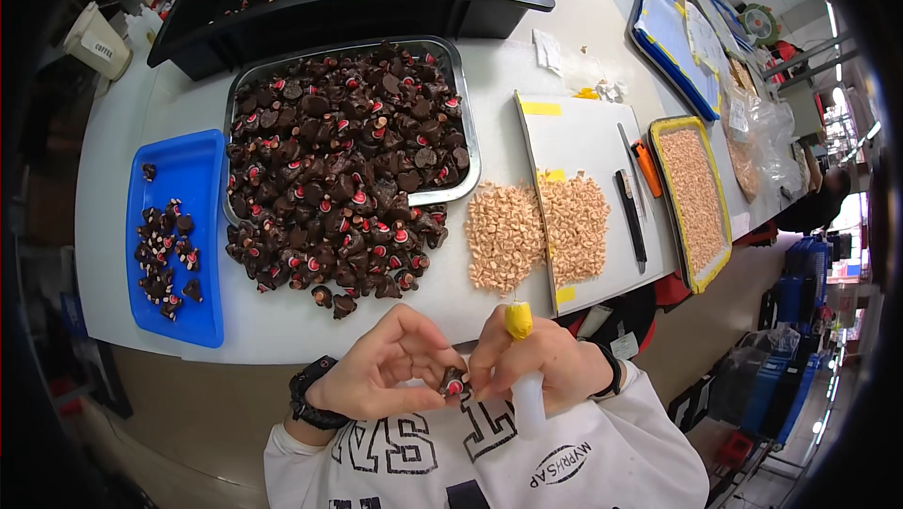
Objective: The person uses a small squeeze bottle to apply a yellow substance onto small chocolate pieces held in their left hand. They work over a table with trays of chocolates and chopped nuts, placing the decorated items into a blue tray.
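My left hand (390, 368) pinches a small dark brown figure (452, 383) with a red and white spot between thumb and fingers, just in front of my chest. My right hand (555, 363) is closed around a white squeeze bottle (530, 401) whose top is wrapped in yellow, with a thin tip pointing away from me. The thumb and forefinger of that hand come together right beside the figure; a tiny pale piece may be between them, too small to be sure. Past my hands, many similar brown figures (348, 227) fill a metal tray (461, 123) and spill over its near edge.
At left, a blue tray (209, 255) holds several figures with pale bits on them. Beige pieces (503, 236) lie heaped across the table and a white board (602, 142), near a black pen-shaped tool (631, 217) and an orange cutter (646, 168). A black bin (470, 15) stands behind.
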`<state>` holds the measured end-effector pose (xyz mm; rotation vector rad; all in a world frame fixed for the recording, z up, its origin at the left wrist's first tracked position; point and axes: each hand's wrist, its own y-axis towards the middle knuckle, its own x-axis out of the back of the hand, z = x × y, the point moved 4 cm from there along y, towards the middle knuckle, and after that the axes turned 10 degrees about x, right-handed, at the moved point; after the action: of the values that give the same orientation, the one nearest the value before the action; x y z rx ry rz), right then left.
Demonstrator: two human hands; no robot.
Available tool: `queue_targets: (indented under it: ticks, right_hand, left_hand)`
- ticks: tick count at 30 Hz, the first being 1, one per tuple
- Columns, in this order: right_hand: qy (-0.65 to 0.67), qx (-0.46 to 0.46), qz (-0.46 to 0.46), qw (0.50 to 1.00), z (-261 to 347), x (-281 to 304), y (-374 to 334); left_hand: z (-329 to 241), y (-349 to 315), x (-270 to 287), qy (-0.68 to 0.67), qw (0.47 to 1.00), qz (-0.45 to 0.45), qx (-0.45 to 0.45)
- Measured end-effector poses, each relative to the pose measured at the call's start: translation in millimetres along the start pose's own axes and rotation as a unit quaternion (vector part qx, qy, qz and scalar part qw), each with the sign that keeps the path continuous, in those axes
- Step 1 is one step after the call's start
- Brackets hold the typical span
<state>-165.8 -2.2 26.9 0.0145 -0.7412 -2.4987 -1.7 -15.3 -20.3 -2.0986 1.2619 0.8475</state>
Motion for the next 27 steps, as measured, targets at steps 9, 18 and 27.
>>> queue_targets:
  ticks: [9,18,27]
  right_hand:
    - [-0.018,-0.008,0.031,0.999,-2.6,-2.0,-6.7]
    - [0.001,-0.008,0.071,0.997,-6.2,-3.0,-4.2]
    - [-0.089,-0.005,0.055,0.995,-8.8,-4.2,-3.7]
  left_hand:
    - [-2.0,1.0,-3.0,0.047,0.998,0.034,-0.010]
    - [-1.5,-0.3,-3.7,0.078,0.997,0.017,0.000]
    - [-3.4,-7.0,-4.2,0.066,0.997,-0.028,-0.014]
